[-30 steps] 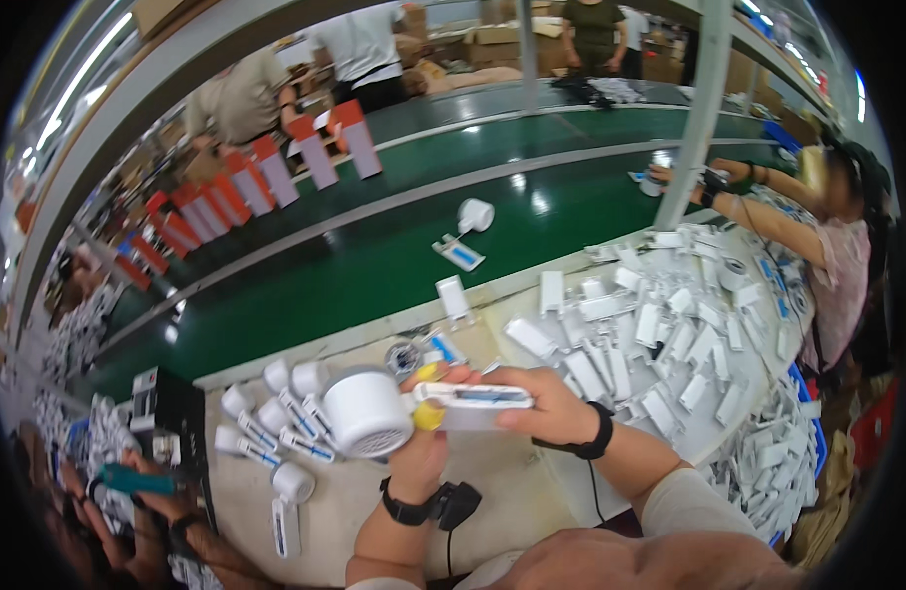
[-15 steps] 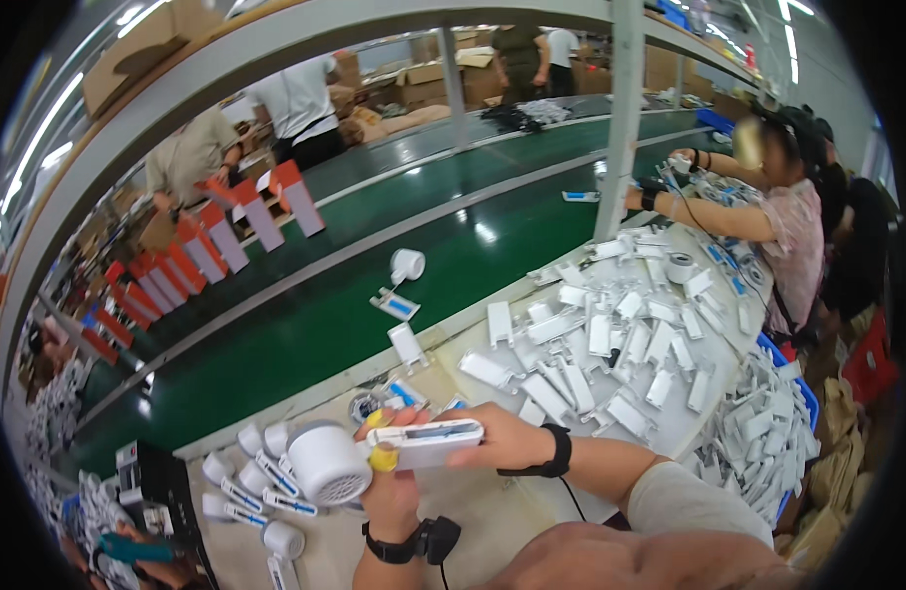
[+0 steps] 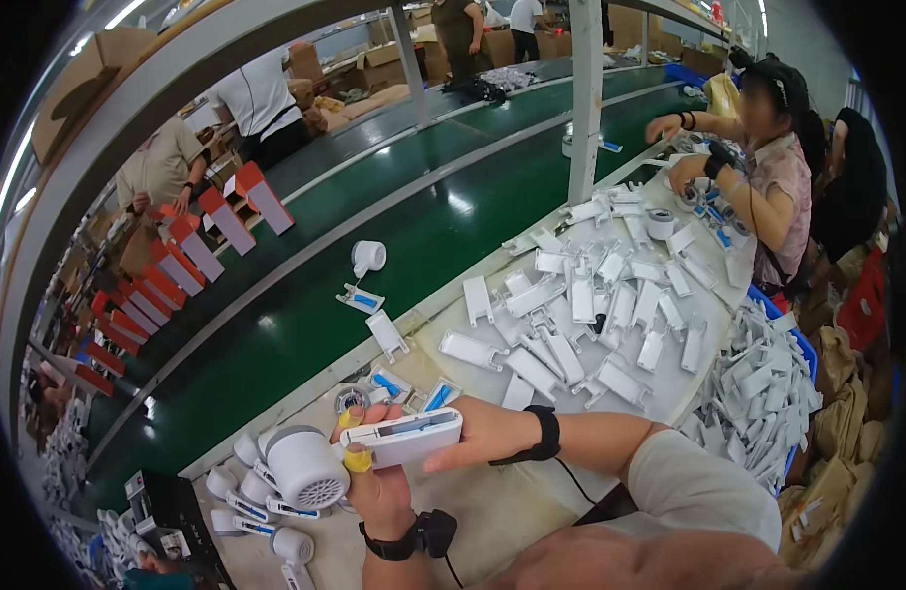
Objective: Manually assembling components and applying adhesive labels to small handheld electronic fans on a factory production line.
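Observation:
A white hair-dryer-shaped device [image 3: 310,472] with a round, grilled head is held between my two hands. My left hand [image 3: 379,492], with yellow wraps on two of its fingers, grips it where the head meets the handle. On the handle's far end, my right hand [image 3: 478,433] is closed around the white casing [image 3: 414,439]. Its long opening faces up and shows a blue strip inside. Just beyond my fingers lie white handle parts with blue strips [image 3: 440,395] and a small round part [image 3: 352,398]. Several similar devices [image 3: 294,544] lie left of my left hand.
A heap of white handle shells [image 3: 581,295] covers the bench to the right. More fill a blue bin [image 3: 802,349] at its edge. Beyond runs a green conveyor [image 3: 305,324] with orange-and-white boxes [image 3: 227,221]. A metal post [image 3: 585,108] stands by a co-worker [image 3: 768,187].
The view has shifted a little, so the bench and conveyor sit differently in it. Both my hands keep hold of the device. The co-worker's arms at the right have moved.

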`<action>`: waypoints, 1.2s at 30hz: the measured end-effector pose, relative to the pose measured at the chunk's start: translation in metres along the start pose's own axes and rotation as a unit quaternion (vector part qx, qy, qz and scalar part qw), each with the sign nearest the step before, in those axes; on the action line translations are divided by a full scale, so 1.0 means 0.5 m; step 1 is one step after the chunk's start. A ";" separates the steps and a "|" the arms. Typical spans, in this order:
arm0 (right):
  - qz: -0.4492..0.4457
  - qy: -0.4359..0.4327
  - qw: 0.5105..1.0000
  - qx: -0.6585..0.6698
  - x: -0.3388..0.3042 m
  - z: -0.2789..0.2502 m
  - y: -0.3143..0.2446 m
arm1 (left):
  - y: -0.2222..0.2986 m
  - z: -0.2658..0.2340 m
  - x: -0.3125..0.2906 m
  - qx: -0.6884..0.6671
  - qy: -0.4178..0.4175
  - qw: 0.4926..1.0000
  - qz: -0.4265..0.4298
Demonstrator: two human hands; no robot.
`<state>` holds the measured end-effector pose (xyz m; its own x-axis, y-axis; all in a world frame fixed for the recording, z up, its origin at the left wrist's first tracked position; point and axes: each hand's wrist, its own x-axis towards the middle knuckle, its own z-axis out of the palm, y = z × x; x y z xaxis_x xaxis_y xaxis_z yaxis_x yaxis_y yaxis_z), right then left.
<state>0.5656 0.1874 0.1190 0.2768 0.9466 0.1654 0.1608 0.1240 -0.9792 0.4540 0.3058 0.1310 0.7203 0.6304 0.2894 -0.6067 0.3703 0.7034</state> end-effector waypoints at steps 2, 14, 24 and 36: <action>-0.002 -0.007 1.000 -0.015 0.002 0.004 0.008 | -0.004 -0.007 -0.002 0.002 0.020 1.000 0.009; 0.007 -0.016 1.000 -0.004 -0.002 0.009 0.021 | 0.002 0.005 -0.009 0.017 0.023 1.000 0.012; 0.004 -0.009 1.000 0.016 0.001 0.008 0.009 | -0.002 0.005 -0.004 0.006 0.029 0.999 0.012; 0.004 -0.002 0.999 0.050 -0.001 0.009 -0.011 | -0.003 0.004 -0.006 0.001 0.049 0.999 0.003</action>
<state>0.5604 0.1874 0.1237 0.2733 0.9489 0.1577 0.0626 0.1461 -0.9873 0.4536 0.3021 0.1305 0.6801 0.6964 0.2289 -0.6105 0.3652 0.7028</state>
